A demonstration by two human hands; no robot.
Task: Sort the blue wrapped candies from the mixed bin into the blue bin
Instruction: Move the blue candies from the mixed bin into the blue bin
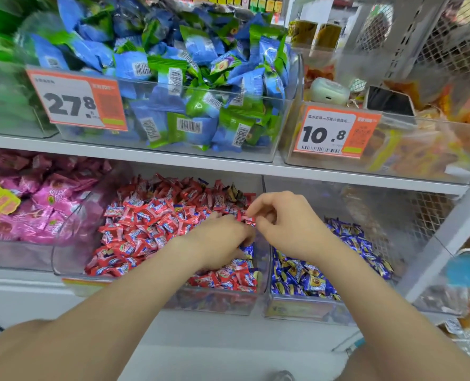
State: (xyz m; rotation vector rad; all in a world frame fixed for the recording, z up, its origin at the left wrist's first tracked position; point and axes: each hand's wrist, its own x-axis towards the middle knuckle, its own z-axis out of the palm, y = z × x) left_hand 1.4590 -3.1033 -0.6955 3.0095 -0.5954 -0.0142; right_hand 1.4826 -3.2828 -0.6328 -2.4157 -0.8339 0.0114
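Mid-task. Both hands are over the clear plastic mixed bin (223,303), which is mostly full of red foil-wrapped candies (146,215).

The left hand (223,237) is in the bin's right half, fingers curled down into the pile. Cannot tell if it holds anything. The right hand (286,218) is over the bin's right rear corner, fingertips bunched at a red piece. Can't tell if that is a real pinch.

A few blue wrapped candies (247,251) show in the mixed bin just under the left hand, at the right wall, so there are leftovers to move. More may be buried; not visible.

The clear plastic blue bin (305,309) touches the mixed bin's right side. It already holds a good layer of blue wrapped pieces (311,281). My estimate is that the task is well along but not finished.

Setting is a shop aisle with white shelf boards (228,163).
- **Left of the mixed bin:** a bin of pink packets (49,210).
- **Above it:** a clear bin of blue and green packets (201,78) with an orange 27.8 price tag (77,100).
- **Above and to the right:** an orange 10.8 price tag (335,133) on a bin of orange snacks.
- **Far right:** a grey wire mesh panel (432,210).
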